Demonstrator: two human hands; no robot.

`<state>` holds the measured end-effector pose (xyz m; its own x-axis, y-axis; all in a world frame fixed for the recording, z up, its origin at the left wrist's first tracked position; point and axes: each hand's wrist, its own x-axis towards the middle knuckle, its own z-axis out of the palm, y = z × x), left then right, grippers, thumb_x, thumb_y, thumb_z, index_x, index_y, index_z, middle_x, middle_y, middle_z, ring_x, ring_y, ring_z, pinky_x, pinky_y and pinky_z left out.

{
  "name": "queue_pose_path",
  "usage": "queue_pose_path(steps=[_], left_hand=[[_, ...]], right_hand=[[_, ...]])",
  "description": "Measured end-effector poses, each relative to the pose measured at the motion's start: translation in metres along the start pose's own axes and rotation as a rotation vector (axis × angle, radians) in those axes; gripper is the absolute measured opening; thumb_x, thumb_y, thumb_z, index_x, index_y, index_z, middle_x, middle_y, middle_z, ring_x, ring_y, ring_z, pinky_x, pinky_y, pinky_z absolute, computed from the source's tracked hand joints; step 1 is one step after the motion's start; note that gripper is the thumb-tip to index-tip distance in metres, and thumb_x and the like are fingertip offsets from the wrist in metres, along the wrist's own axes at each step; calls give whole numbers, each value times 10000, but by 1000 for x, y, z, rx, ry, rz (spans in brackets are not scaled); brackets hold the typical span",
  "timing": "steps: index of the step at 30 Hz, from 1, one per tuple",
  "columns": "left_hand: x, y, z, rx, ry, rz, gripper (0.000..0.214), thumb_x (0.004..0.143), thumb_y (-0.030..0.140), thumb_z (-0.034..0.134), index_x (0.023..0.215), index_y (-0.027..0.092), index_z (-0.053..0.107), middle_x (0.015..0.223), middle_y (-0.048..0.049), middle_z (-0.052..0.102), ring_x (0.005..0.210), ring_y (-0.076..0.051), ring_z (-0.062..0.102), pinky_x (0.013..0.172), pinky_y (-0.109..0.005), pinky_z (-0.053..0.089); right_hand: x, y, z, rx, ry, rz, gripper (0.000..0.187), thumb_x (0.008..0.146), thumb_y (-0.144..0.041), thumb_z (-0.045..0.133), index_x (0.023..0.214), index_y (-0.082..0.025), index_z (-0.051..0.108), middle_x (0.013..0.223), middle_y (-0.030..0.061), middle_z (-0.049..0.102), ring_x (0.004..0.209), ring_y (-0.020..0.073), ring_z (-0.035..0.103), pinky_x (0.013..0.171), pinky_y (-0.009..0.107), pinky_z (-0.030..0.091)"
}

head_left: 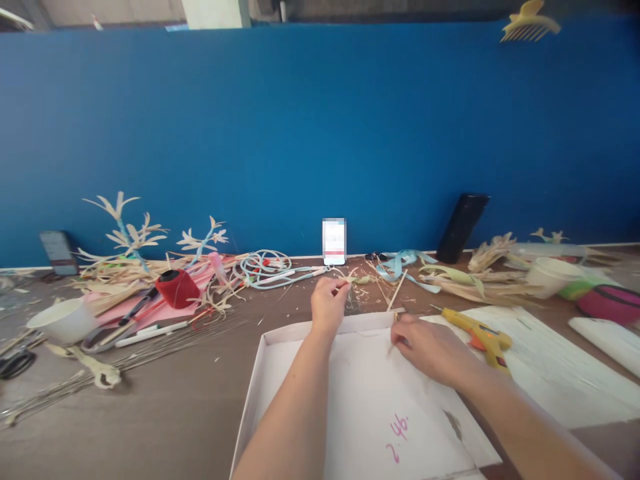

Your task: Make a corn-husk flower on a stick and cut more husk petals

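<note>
While the left hand pinches a pale husk piece, the right one curls at the box corner

Since both arms reach well forward, you get a good look at the pose. The left hand (330, 303) sits just past the far rim of a shallow white box (370, 393), forearm running almost straight up from below, thumb and index finger meeting at the tips. That grip looks closed on one pale husk piece (360, 280), its thin strips poking out to the right, in front of the lit phone (334, 243) leaning on the blue partition (320, 120).

The right hand (425, 347) comes in slantwise from the lower right, wrist lowered, fingers bent down by the box's far right corner (it's blurry, so I can't tell if that grip has hold of anything).

Quick count of stuff on the brown worktop (175, 420): one box, with "2.46." in pink on it; one yellow glue gun (477, 333) just right of the right hand; one red spool (179, 291) off to the left; two white cups, one on the left (67, 321) and one on the right (553, 275); one black slab (461, 228) propped against the partition. I make it one yellow claw clip (531, 28) too, up at the partition's top edge.
</note>
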<state>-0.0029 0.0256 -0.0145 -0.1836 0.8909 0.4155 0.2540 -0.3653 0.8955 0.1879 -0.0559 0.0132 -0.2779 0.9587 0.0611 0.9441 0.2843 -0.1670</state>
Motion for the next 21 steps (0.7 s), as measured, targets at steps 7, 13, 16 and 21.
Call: queue_pose_path(steps=[7, 13, 16, 21], left_hand=[[2, 5, -2, -20, 56, -39, 133, 724, 268, 608, 759, 194, 713, 801, -23, 610, 628, -102, 525, 659, -247, 435], [3, 7, -7, -58, 79, -87, 153, 730, 262, 594, 799, 193, 712, 858, -44, 633, 799, -156, 581, 741, -274, 440], [4, 5, -7, -75, 85, -73, 149, 734, 266, 589, 788, 196, 708, 861, -44, 635, 824, -163, 587, 771, -287, 437], [7, 1, -5, -92, 88, -80, 155, 735, 266, 593, 808, 191, 706, 859, -46, 635, 826, -164, 593, 760, -286, 442]], right_hand=[[19, -16, -14, 573, 180, 149, 106, 734, -281, 536, 755, -227, 625, 704, -9, 633, 557, 122, 550, 507, 234, 362], [56, -48, -22, 1479, 99, 248, 174, 688, -298, 649, 807, -181, 602, 754, 26, 654, 485, 66, 476, 385, 171, 312], [71, -56, -18, 1706, 97, 262, 190, 658, -243, 690, 808, -174, 598, 818, 38, 661, 496, 47, 482, 380, 146, 328], [82, -54, -1, 1778, 169, 362, 255, 647, -206, 710, 878, -189, 603, 788, 34, 671, 480, 44, 479, 364, 130, 342]])
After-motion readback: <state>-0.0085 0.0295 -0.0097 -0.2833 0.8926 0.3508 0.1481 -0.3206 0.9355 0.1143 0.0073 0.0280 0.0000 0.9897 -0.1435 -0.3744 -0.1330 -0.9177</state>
